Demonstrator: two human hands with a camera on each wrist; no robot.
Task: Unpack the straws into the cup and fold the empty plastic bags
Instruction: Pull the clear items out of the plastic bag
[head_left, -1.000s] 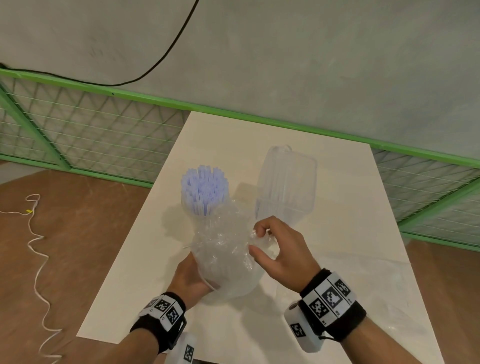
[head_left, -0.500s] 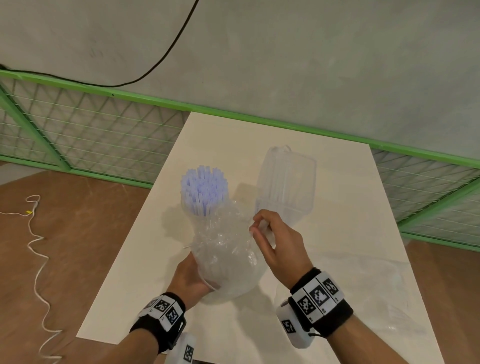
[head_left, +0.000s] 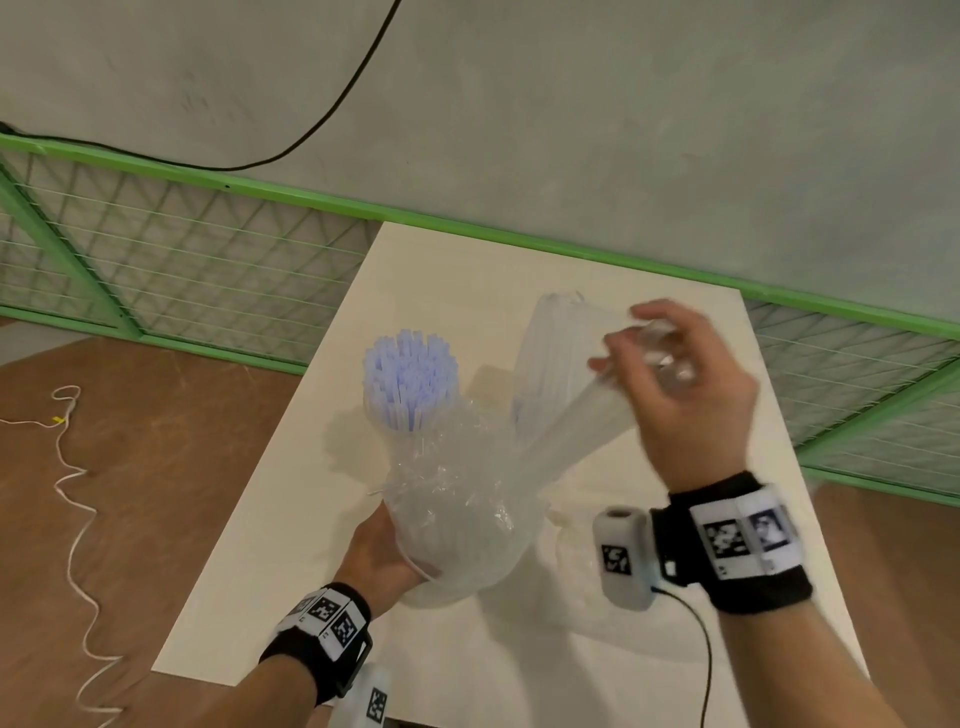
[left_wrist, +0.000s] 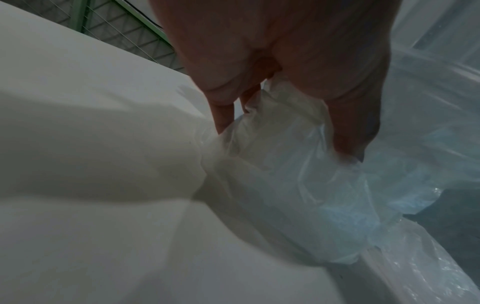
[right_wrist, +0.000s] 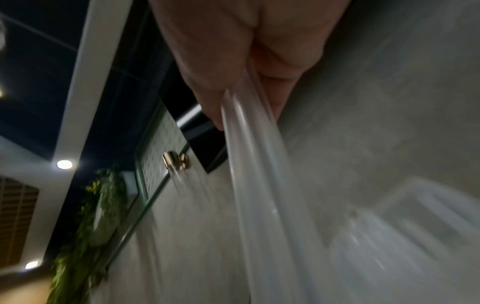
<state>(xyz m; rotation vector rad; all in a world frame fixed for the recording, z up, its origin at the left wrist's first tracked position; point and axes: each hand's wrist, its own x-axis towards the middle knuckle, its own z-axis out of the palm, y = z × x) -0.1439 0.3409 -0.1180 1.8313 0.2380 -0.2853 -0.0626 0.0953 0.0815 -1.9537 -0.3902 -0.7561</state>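
Two hands work over the bench (head_left: 291, 571): the left hand (head_left: 376, 551) has its fingers (left_wrist: 222, 115) clamped on the crumpled bag (head_left: 457, 499) from below, the purple straws (head_left: 410, 384) sticking up beyond them. Raised right hand (head_left: 685, 395) pinches a stretched strip of bag film (head_left: 571, 431) between curled fingers (head_left: 618, 345); the clear cup (head_left: 550, 364) stands just behind that strip

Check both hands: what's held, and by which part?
Left hand grips the crumpled plastic bag near its lower end, blue straws sticking out the top. Right hand pinches a pulled-out strip of the bag's plastic at its upper end.
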